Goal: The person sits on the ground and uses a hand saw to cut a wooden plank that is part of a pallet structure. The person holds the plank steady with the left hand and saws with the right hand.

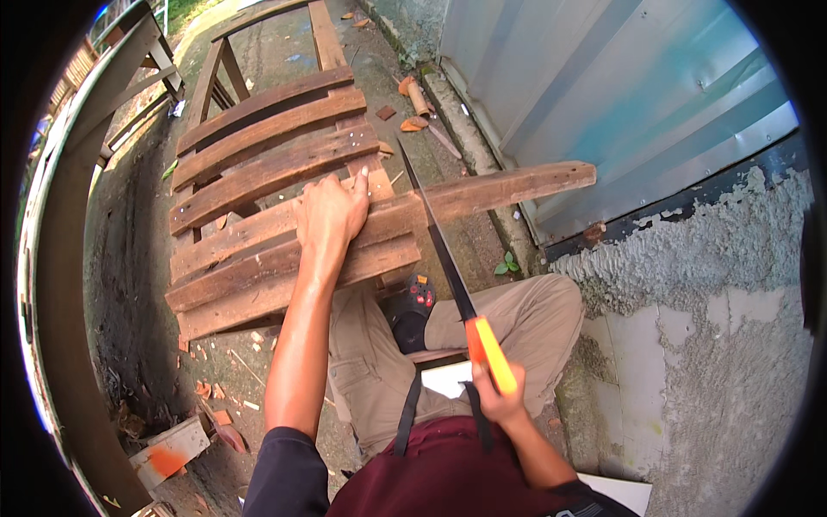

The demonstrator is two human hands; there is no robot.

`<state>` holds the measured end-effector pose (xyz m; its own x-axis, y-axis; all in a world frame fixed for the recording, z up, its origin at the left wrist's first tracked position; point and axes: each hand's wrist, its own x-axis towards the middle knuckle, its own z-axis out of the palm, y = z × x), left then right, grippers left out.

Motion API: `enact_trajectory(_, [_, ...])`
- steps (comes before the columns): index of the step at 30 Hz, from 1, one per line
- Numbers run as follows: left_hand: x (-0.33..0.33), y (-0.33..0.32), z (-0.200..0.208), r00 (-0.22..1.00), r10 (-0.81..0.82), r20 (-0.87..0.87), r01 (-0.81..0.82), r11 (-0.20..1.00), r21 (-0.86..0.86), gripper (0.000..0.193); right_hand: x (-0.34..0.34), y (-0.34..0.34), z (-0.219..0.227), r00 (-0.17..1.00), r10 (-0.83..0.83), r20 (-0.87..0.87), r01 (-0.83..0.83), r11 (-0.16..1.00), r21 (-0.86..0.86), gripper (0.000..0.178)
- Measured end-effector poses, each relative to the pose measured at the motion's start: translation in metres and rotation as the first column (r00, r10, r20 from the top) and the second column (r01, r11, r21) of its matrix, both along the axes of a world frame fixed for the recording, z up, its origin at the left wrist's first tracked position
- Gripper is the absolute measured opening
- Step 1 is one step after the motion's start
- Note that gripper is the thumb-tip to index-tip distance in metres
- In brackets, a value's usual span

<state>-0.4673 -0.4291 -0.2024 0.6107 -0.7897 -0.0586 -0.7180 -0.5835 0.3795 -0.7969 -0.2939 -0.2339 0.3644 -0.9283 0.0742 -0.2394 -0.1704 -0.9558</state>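
A hand saw [448,263] with a black blade and an orange and yellow handle is in my right hand [500,396], whose fingers are wrapped round the handle. Its blade lies across a long brown wooden plank [508,191], just right of the slatted wooden frame [280,151]. That plank rests over the frame's near slats and its free end juts out to the right. My left hand [332,214] presses down on the plank left of the blade, fingers curled over its far side and thumb pointing away. The fingertips are partly hidden.
A corrugated metal wall [620,95] and rough masonry [689,345] stand close on the right. At the left is a wooden structure [77,215]. Wood scraps and dry leaves litter the ground; a paint-marked board [172,452] lies at lower left. My bent legs [517,323] are below the saw.
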Motion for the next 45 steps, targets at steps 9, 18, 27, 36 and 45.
enact_trajectory(9, [-0.011, -0.009, 0.000, 0.999, 0.020, 0.048, -0.018, 0.999, -0.031, 0.069, 0.076, -0.089, -0.016, 0.992, -0.063, 0.111, 0.061, 0.998, 0.019, 0.031])
enact_trajectory(18, [0.002, 0.001, -0.004, 0.998, 0.059, -0.007, -0.059, 0.998, -0.029, 0.069, -0.058, 0.047, -0.069, 0.993, 0.097, -0.063, -0.107, 0.975, -0.193, 0.010])
enact_trajectory(27, [-0.005, -0.011, -0.003, 0.998, 0.038, 0.041, -0.038, 0.999, 0.001, 0.067, 0.096, -0.097, -0.047, 0.974, -0.010, 0.226, 0.061, 0.974, -0.219, 0.022])
enact_trajectory(36, [-0.001, -0.004, -0.001, 0.999, 0.033, 0.029, -0.035, 0.997, 0.069, 0.067, -0.087, 0.079, -0.098, 0.986, 0.135, -0.097, -0.146, 0.981, -0.126, 0.029])
enact_trajectory(45, [-0.004, -0.008, -0.011, 0.998, 0.018, 0.061, -0.022, 0.998, 0.061, 0.068, 0.085, -0.100, -0.032, 0.987, -0.036, 0.154, 0.036, 0.999, 0.004, 0.025])
